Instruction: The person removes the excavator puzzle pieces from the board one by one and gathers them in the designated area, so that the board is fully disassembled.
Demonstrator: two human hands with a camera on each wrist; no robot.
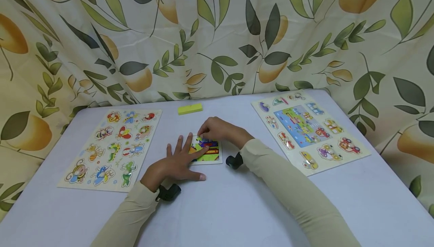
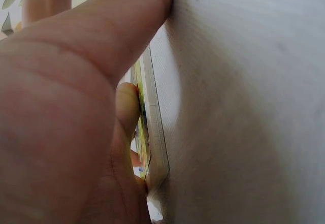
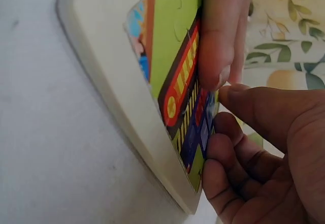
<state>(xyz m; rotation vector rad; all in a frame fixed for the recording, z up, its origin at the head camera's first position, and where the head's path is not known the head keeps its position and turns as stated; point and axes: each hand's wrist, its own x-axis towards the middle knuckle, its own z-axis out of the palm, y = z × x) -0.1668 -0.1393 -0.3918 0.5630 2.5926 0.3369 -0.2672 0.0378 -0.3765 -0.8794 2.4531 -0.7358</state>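
A small jigsaw puzzle (image 1: 212,158) in a white tray lies mid-table, with red, yellow and purple shapes on a green ground. My left hand (image 1: 178,163) spreads its fingers over its left side, one fingertip pressing the picture. In the left wrist view, the thumb reaches over the cloth beside the tray edge (image 2: 156,117). My right hand (image 1: 220,128) bends over the far edge of the puzzle. Its thumb and curled fingers (image 3: 223,150) pinch a puzzle piece (image 3: 219,98), of which only a yellow-green sliver shows at the thumb tip.
At the left lies an insect picture board (image 1: 115,152); a vehicle picture board (image 1: 271,107) lies at the right. Behind the hands is a yellow-green block (image 1: 190,109). A leaf-and-fruit patterned curtain (image 1: 217,51) hangs along the back of the white-covered table (image 1: 217,209).
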